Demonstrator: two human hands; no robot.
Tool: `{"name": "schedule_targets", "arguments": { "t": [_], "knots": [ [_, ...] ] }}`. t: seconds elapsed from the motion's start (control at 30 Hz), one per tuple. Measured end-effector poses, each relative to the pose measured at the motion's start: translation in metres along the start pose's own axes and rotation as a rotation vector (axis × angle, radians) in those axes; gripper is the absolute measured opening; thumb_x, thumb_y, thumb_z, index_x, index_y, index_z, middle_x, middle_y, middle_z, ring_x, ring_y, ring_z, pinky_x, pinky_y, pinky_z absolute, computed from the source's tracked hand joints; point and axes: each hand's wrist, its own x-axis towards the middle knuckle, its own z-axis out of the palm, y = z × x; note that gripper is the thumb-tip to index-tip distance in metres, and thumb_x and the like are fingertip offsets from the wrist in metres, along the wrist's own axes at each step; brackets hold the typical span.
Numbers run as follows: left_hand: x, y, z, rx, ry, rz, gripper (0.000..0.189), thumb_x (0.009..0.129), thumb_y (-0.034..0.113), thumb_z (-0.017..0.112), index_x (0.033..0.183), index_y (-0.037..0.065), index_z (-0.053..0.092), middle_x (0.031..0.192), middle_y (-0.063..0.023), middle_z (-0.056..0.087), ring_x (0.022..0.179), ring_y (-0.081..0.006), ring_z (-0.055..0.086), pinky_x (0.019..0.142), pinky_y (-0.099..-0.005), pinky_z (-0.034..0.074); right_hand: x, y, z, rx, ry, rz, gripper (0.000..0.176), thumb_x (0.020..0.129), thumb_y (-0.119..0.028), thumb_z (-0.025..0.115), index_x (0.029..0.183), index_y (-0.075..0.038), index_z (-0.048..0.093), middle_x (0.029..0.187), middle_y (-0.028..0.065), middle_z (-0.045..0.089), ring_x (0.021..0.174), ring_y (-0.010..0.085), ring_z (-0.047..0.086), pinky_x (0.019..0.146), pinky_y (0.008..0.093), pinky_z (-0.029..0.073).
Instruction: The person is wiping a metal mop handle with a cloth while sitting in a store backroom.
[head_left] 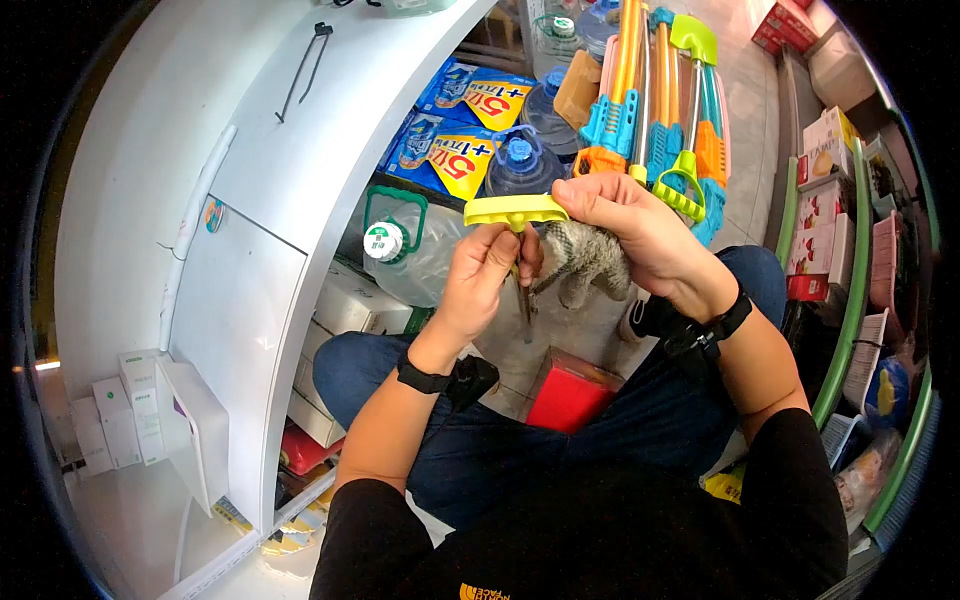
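A yellow-green plastic handle (515, 209) lies crosswise between my two hands, near the middle of the view. My left hand (478, 280) is closed just below it, thumb and fingers pinched round the thin stem under the handle. The thumb and fingers of my right hand (635, 230) grip the handle's right end. A grey knitted glove (585, 262) hangs beneath my right hand; whether that hand also holds it is unclear. The lower part of the stem is dark and partly blurred.
Large water bottles (425, 250) and blue-yellow drink boxes (450, 155) stand ahead left. Colourful long plastic toys (660, 120) lean ahead right. A red box (570, 392) is on the floor between my legs. A white counter (290, 190) runs along the left, stocked shelves (850, 290) along the right.
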Motion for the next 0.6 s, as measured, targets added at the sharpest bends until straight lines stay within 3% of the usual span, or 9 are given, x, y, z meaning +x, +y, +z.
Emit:
{"name": "schedule_targets", "arguments": {
  "t": [0.17,0.2,0.27,0.37,0.4,0.47,0.6],
  "knots": [
    [0.006,-0.008,-0.008,-0.124,-0.035,0.047,0.032,0.110,0.031,0.047,0.098,0.003,0.057,0.082,-0.0026,0.054,0.074,-0.0117,0.051,0.070,-0.0260,0.043,0.001,-0.008,-0.001,-0.112,0.116,0.034,0.031,0.100,-0.035,0.068,0.093,-0.006,0.073,0.085,-0.0013,0.071,0.078,0.0051,0.062,0.072,0.0223,0.049],
    [0.006,-0.006,-0.009,-0.142,-0.045,0.034,0.032,0.110,0.031,0.047,0.097,0.003,0.056,0.081,-0.0024,0.053,0.074,-0.0115,0.051,0.070,-0.0259,0.043,0.007,-0.010,-0.011,-0.087,0.056,0.065,0.034,0.101,-0.032,0.065,0.104,0.000,0.074,0.097,0.0036,0.074,0.086,0.0061,0.066,0.078,0.0256,0.052],
    [0.007,-0.001,-0.007,-0.183,-0.070,0.004,0.032,0.110,0.031,0.047,0.096,0.004,0.056,0.080,-0.0020,0.053,0.073,-0.0113,0.050,0.069,-0.0256,0.043,0.008,-0.008,-0.022,-0.034,0.247,0.083,0.032,0.102,-0.030,0.063,0.107,0.000,0.072,0.099,0.0062,0.074,0.088,0.0087,0.067,0.076,0.0278,0.054],
    [0.005,-0.005,-0.003,-0.070,-0.065,-0.053,0.032,0.110,0.031,0.048,0.096,0.003,0.057,0.080,-0.0014,0.054,0.073,-0.0100,0.051,0.067,-0.0249,0.043,0.006,-0.008,-0.015,0.113,0.157,0.080,0.031,0.104,-0.029,0.061,0.108,0.000,0.069,0.104,0.0087,0.072,0.091,0.0119,0.068,0.083,0.0270,0.053],
    [0.005,-0.007,-0.002,-0.022,-0.029,-0.057,0.032,0.110,0.030,0.049,0.096,0.003,0.058,0.081,-0.0012,0.055,0.073,-0.0095,0.052,0.066,-0.0247,0.044,0.002,-0.014,-0.009,0.082,0.020,0.125,0.030,0.103,-0.026,0.062,0.113,0.001,0.068,0.103,0.0083,0.071,0.093,0.0117,0.066,0.088,0.0275,0.052],
    [0.003,-0.012,-0.001,0.076,0.048,-0.063,0.032,0.110,0.030,0.050,0.096,0.002,0.059,0.082,-0.0009,0.057,0.073,-0.0085,0.052,0.065,-0.0244,0.044,0.002,-0.006,-0.013,-0.200,-0.040,-0.020,0.029,0.101,-0.024,0.065,0.116,0.001,0.068,0.102,0.0053,0.071,0.092,0.0095,0.065,0.088,0.0251,0.051],
    [0.003,-0.013,-0.004,0.181,0.019,-0.072,0.030,0.109,0.028,0.052,0.103,-0.001,0.061,0.086,-0.0016,0.061,0.075,-0.0082,0.055,0.065,-0.0242,0.046,-0.001,-0.015,-0.024,-0.336,-0.099,0.082,0.027,0.099,-0.021,0.067,0.114,0.002,0.068,0.102,0.0030,0.071,0.092,0.0064,0.063,0.087,0.0223,0.049]
  ]
}}
